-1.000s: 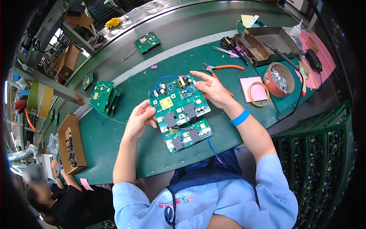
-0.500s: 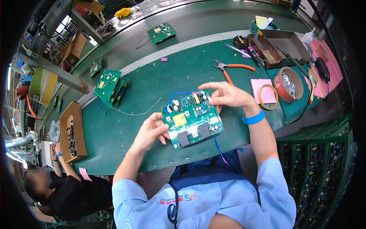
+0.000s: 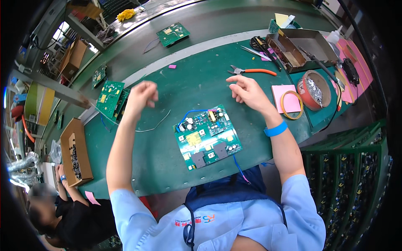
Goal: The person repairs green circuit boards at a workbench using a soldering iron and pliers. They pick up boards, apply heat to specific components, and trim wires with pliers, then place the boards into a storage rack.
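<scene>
A green circuit board (image 3: 208,138) with black blocks, a yellow patch and a blue wire lies flat on the green table mat, in front of my body. Neither hand touches it. My left hand (image 3: 143,97) is raised beyond its left side, fingers curled in, with nothing seen in them. Close behind that hand are stacked green boards (image 3: 109,97) with a loose white wire. My right hand (image 3: 248,93) is at the far right of the board, thumb and forefinger apart, nothing visible between them. Orange-handled pliers (image 3: 254,71) lie just beyond it; the hand hides their lower handle.
At the right are a pink note pad (image 3: 281,97), a yellow tape ring (image 3: 292,104), a red bowl of silvery scraps (image 3: 312,90) and a metal tray (image 3: 307,44). Left stands a carton of small black parts (image 3: 86,161), near a co-worker. Another board (image 3: 173,34) lies far back.
Both hands have let go of the circuit board, which now rests on the mat. My left hand has moved up and left toward the stacked boards; my right hand has moved slightly toward the pliers.
</scene>
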A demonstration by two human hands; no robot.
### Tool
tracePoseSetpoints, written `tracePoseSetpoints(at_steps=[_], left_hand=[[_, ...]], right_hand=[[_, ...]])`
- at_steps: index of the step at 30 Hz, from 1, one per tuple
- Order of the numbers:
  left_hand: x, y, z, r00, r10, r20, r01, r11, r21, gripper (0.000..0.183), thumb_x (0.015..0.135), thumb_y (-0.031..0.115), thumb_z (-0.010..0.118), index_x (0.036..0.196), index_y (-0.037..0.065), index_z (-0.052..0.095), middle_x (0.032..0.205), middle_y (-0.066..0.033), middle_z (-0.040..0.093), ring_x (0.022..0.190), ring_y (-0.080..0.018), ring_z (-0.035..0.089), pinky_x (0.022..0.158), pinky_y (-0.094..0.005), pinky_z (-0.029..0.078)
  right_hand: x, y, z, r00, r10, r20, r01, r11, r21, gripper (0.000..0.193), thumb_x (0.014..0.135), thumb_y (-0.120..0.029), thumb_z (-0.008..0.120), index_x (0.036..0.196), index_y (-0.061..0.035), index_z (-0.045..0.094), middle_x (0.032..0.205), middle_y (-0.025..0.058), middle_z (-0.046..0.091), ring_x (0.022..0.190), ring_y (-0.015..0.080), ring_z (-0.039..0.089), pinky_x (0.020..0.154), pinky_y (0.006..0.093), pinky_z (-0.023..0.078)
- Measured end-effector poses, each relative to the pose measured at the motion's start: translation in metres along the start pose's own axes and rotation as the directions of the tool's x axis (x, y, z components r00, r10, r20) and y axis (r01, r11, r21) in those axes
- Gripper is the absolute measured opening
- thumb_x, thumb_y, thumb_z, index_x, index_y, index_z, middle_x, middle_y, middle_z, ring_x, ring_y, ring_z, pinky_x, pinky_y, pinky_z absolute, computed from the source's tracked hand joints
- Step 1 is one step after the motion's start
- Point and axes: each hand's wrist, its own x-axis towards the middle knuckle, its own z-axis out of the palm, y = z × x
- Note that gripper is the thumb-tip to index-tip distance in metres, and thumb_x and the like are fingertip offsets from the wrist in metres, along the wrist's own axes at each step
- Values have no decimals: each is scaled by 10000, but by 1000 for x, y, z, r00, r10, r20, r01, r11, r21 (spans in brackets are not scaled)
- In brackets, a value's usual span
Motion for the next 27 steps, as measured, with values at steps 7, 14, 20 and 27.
tracePoseSetpoints(at_steps=[7,14,20,27], left_hand=[[182,-39,10,926,-51,-375,43,999,-29,226,767,202,557,823,-18,549,727,-96,555,614,-152,559,454,-263,467],[241,-24,39,915,-375,-147,256,823,-507,312,818,100,462,1060,-77,377,1001,-265,458,835,-340,559,616,-425,524],[280,-39,50,892,-423,-163,157,626,-764,271,836,17,347,1076,-107,331,1019,-284,451,861,-385,537,678,-461,501],[265,-34,43,851,-428,-304,24,610,-792,202,826,17,335,992,-92,376,981,-230,493,881,-327,550,679,-402,513]], right_hand=[[4,16,14,974,-220,-58,153,822,-548,251,714,-108,577,955,-50,532,653,87,564,607,245,548,571,329,429],[0,18,14,950,-308,-48,223,779,-586,284,694,-94,597,965,-44,525,653,79,540,595,227,531,554,332,421],[3,20,13,958,-283,-39,208,784,-585,289,691,-88,602,965,-43,524,656,73,530,591,217,522,554,328,419],[1,14,13,981,-195,-17,150,806,-573,285,703,-134,593,966,-51,519,731,83,546,679,236,538,600,356,423]])
